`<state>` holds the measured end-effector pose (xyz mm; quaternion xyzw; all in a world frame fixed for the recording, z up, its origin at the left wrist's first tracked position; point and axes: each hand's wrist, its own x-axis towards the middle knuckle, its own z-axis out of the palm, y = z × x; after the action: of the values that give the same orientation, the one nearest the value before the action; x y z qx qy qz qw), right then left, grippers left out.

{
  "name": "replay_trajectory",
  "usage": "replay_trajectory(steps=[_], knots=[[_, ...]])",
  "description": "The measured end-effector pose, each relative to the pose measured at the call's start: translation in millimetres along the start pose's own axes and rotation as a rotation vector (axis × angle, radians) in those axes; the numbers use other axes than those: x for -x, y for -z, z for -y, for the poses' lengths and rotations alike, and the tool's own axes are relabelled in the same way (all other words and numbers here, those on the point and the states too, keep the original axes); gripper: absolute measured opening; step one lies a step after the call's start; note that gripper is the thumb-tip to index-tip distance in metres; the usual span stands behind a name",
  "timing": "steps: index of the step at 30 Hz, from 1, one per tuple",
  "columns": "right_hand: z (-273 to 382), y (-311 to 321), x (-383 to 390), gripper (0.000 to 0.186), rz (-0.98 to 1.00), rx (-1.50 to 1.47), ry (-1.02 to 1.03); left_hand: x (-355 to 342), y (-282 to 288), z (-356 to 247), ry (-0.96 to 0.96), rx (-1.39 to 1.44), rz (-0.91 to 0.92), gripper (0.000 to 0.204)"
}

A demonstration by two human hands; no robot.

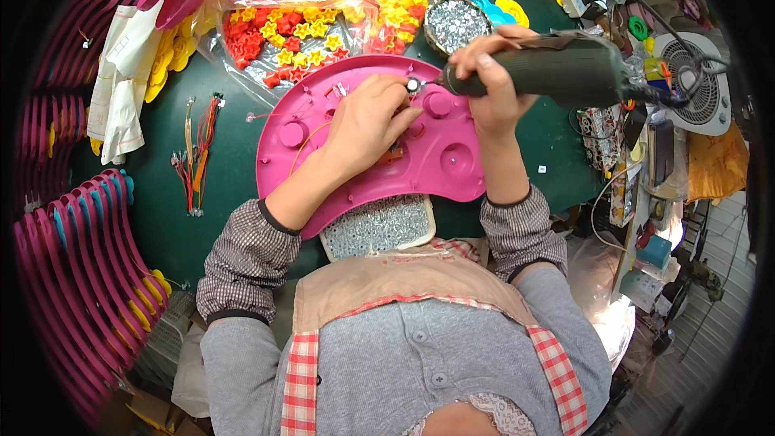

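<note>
A curved pink plastic shell (367, 186), with round wells and pegs on its upturned side, lies in front of me on the green table. My left hand (363, 121) rests over it, fingers closed at a small round white part (414, 85) by the far edge. A dark, thick-bodied electric screwdriver (569, 69) lies nearly level in my right hand (494, 85), which is wrapped around its front end. Its tip points left and meets the small part or sits right beside it. Thin orange wire (303, 145) curves across the shell, partly under my left wrist.
Beyond the shell are a bag of red and yellow star pieces (295, 36) and a bowl of small metal bits (429, 31). A tray (326, 245) of small metal pieces sits nearest me. Wire bundles (194, 153) lie left, stacked pink shells (89, 250) beyond them. A fan (698, 85) stands right.
</note>
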<state>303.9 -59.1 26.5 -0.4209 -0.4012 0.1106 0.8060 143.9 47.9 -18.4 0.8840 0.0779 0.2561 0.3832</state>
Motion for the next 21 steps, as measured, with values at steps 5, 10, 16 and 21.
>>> replay_trajectory(steps=[5,10,16,21], knots=[[43,-2,5,0.047,0.057,-0.161,0.060,-2,7,-2,0.057,0.150,0.050,0.017],[59,-9,11,0.048,0.076,-0.222,0.020,-3,13,-13,0.102,0.276,0.053,0.016],[64,-12,15,0.049,0.081,-0.237,0.015,-1,17,-18,0.205,0.482,0.031,0.015],[68,-15,16,0.049,0.076,-0.248,0.050,0,20,-24,0.308,0.550,0.040,0.017]])
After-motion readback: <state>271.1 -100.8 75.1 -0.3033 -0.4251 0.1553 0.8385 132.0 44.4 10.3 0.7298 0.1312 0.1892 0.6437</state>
